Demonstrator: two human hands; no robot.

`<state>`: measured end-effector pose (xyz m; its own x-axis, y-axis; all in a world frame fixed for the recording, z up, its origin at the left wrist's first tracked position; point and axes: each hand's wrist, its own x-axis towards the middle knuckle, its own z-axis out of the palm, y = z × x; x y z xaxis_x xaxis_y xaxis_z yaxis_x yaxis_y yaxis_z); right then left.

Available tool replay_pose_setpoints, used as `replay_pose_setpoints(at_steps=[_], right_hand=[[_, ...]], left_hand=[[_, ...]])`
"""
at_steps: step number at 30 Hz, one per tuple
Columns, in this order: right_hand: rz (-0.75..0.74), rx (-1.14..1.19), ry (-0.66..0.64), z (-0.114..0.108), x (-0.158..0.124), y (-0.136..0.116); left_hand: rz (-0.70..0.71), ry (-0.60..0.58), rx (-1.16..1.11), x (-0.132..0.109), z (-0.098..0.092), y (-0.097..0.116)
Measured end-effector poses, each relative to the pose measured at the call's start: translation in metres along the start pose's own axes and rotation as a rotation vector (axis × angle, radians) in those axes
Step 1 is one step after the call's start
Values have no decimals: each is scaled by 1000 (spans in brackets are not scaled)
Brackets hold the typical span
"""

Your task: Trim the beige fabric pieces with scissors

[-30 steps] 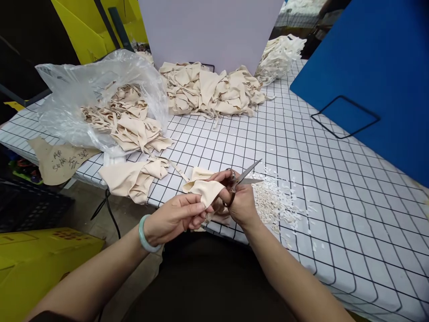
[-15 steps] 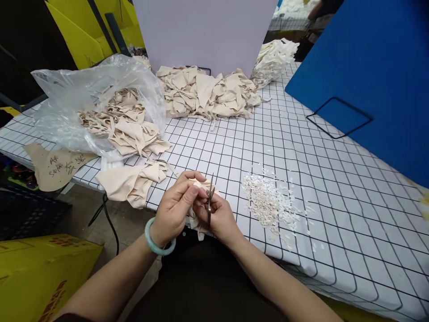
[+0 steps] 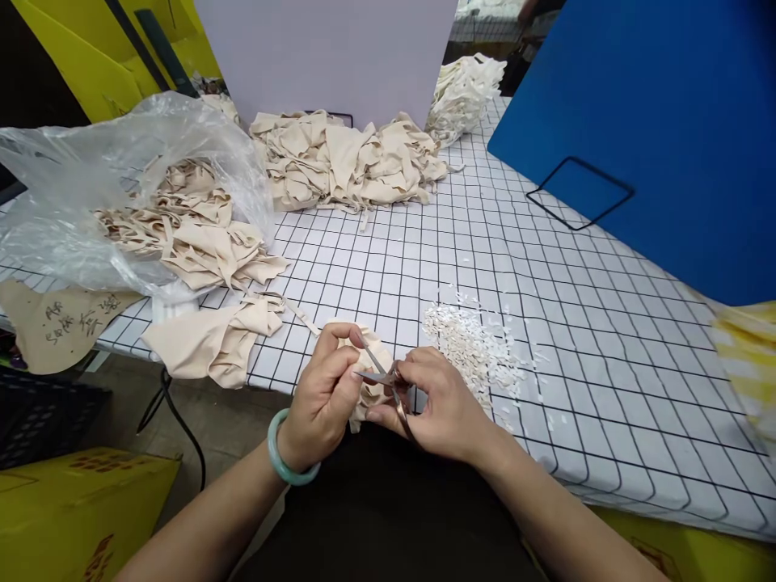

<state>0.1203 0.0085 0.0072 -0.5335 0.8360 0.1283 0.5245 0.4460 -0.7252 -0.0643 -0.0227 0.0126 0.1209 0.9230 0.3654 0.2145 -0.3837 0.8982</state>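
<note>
Hands together at table edge: left hand (image 3: 326, 394) pinches cloth piece (image 3: 369, 380); right hand (image 3: 440, 404) grips scissors (image 3: 385, 378).

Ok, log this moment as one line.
left hand: holds beige fabric piece | right hand: scissors, blades open | white clippings on table

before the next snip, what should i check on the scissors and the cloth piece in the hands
1. Left hand grips the cloth piece: ok, pinched between thumb and fingers.
2. Right hand holds the scissors: ok, fingers closed round the handles.
3. Blades open: ok, they stand spread in a V at the cloth.
4. Left fingertips clear of the blades: cannot tell, the thumb lies very near one blade.
5. Cloth edge between the blades: cannot tell, the hands hide it.
6. Clippings pile out of the way: ok, it lies on the table just beyond the right hand.
</note>
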Motion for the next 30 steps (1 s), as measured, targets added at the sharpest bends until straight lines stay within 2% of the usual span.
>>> replay_pose_setpoints(at_steps=[13, 23, 30], right_hand=[[-2, 71, -10, 0, -2, 1], [6, 101, -11, 0, -3, 0], [32, 62, 60, 0, -13, 8]], left_hand=[[63, -52, 3, 1, 1, 2], [85, -45, 30, 0, 4, 2], [73, -114, 9, 6, 11, 1]])
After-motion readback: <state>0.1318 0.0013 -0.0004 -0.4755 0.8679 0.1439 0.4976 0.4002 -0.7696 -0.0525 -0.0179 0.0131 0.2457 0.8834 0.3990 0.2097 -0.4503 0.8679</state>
